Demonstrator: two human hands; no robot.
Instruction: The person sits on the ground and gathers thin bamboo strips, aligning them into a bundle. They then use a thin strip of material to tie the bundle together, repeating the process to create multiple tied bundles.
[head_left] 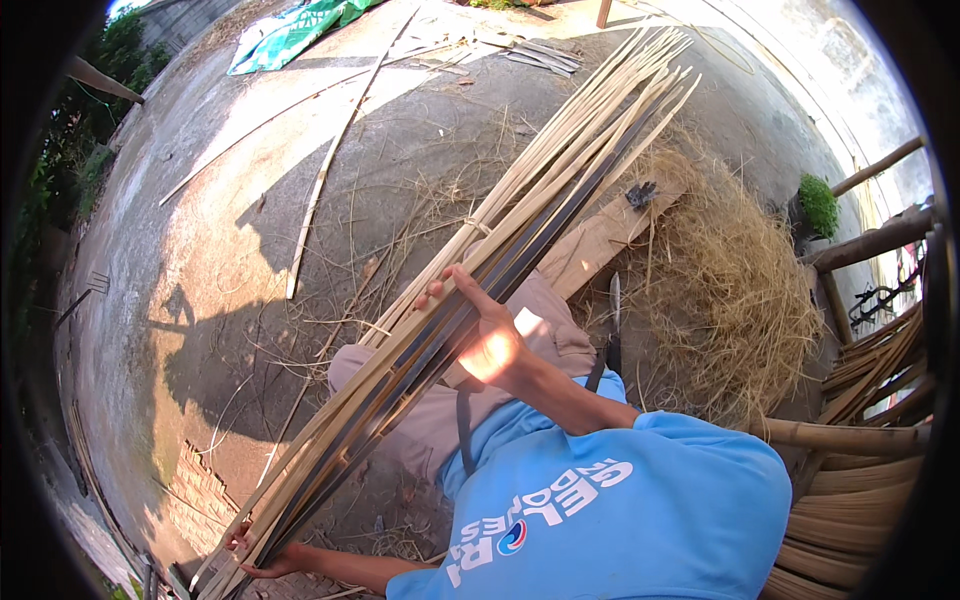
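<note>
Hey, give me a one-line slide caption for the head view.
Left hand and right hand hold a bundle of pale and dark strips, near a knife and straw-like shavings.

In my head view, I observe the right grip [480,325] holding a bundle of long pale and dark strips [400,365] near mid-length. The left grip [262,558] holds the lower end. The bundle runs diagonally across the legs [555,325], lower left to upper right. Alongside, a knife [614,318] lies near a wooden board [600,245]; a dry fibre pile [720,290] adjoins the board.
</note>
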